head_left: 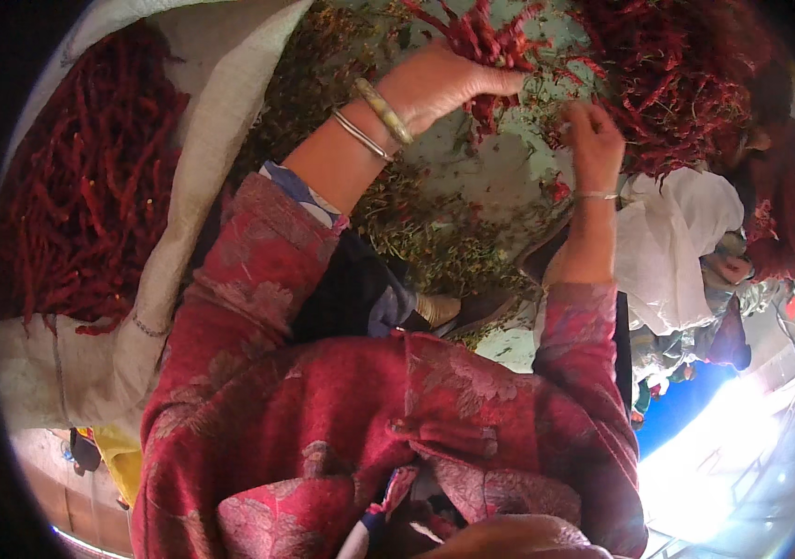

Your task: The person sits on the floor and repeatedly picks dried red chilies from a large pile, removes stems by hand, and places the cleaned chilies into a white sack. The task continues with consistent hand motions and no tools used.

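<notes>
My left hand (pixel 439 86) is closed around a bunch of dried red chilies (pixel 495 39), which stick out above the thumb and hang below it. A little to the right, my right hand (pixel 595 140) has its fingers curled and pinched together. Whatever those fingertips hold, if anything, is too small to make out. Just beyond the right hand lies a big heap of dried red chilies (pixel 681 79). Under both hands the pale floor (pixel 495 172) is strewn with stems and chili scraps.
A large open whitish sack (pixel 220 121) full of dried red chilies (pixel 90 182) stands at my left. Brownish-green stem litter (pixel 448 244) spreads around my shoe (pixel 481 312). White sacking (pixel 681 247) lies beside my right forearm. Strong light glares at the lower right.
</notes>
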Motion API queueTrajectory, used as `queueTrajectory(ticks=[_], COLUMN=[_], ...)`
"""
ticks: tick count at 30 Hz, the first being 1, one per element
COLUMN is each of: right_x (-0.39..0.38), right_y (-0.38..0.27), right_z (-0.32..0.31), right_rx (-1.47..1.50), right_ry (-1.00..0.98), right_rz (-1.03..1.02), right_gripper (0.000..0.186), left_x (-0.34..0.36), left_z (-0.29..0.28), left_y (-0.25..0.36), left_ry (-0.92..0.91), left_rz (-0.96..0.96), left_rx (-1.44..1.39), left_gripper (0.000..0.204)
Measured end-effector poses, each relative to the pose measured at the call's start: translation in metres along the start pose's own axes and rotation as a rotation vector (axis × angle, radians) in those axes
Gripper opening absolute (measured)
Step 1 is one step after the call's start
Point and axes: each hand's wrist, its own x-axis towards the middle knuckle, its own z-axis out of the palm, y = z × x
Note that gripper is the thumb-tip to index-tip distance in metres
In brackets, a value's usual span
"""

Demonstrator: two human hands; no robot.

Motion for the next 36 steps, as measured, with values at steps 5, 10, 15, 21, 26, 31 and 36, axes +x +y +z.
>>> queueTrajectory(ticks=[5,10,15,21,26,31,36], right_x=[0.058,0.068,0.012,-0.055,-0.059,-0.026,-0.039], right_y=[0.048,0.049,0.011,-0.043,-0.055,0.027,0.03], right_z=[-0.006,-0.006,0.006,0.031,0.033,0.0,-0.014], right_rx=[-0.561,-0.738,0.03,0.276,0.104,-0.096,-0.338], right_ry=[0.243,0.21,-0.059,-0.271,-0.173,0.039,0.072], right_rz=[-0.395,-0.424,-0.065,-0.037,0.04,0.026,0.198], right_gripper=[0.017,0.017,0.016,0.012,0.016,0.024,0.03], left_x=[0.004,0.0,0.0,-0.004,-0.012,-0.003,-0.001], left_z=[-0.008,-0.005,-0.007,0.004,0.015,0.009,-0.009], left_y=[-0.003,0.002,-0.002,-0.003,-0.01,0.009,-0.003], left_ry=[-0.012,0.005,0.028,-0.077,0.008,0.049,0.039], left_rz=[-0.049,-0.061,-0.114,-0.024,0.472,0.268,-0.096], left_rx=[-0.146,-0.099,-0.077,0.15,0.705,0.346,-0.228], left_gripper=[0.024,0.021,0.024,0.023,0.023,0.019,0.023])
